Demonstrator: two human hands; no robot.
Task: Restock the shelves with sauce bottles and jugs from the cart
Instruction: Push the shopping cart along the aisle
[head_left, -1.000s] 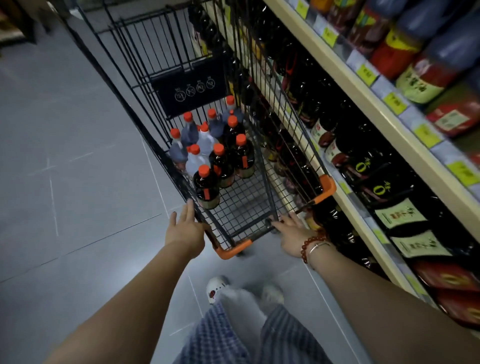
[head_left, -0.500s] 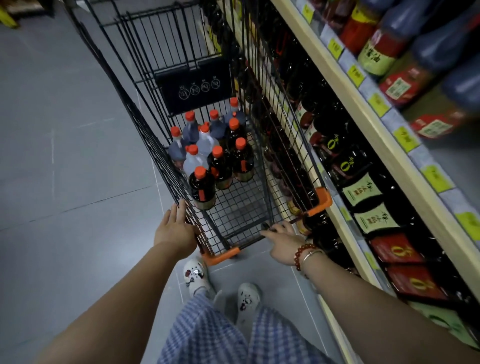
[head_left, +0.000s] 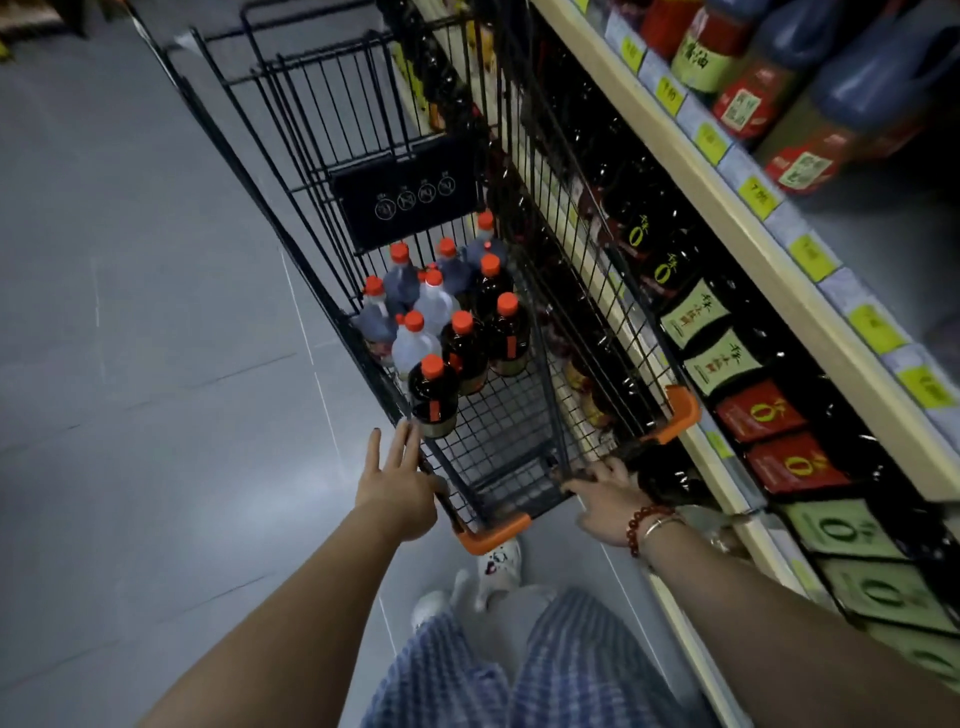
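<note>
Bottles (head_left: 457, 338) with orange caps stand upright in the cart (head_left: 519, 447) beside the shelf (head_left: 719, 210). My left grip (head_left: 400, 488) touches its rim, released; my right grip (head_left: 605, 501) lies there, clenched or not I cannot tell.

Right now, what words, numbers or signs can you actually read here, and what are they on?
"0": yellow figure on the dark bottles, middle shelf.
"0": gold figure on the red labels.
"酱油", probably: green jug label, top shelf.
The cart placard: four round pictograms, no words.
The yellow price tags and green labels: too blurred to read.
</note>
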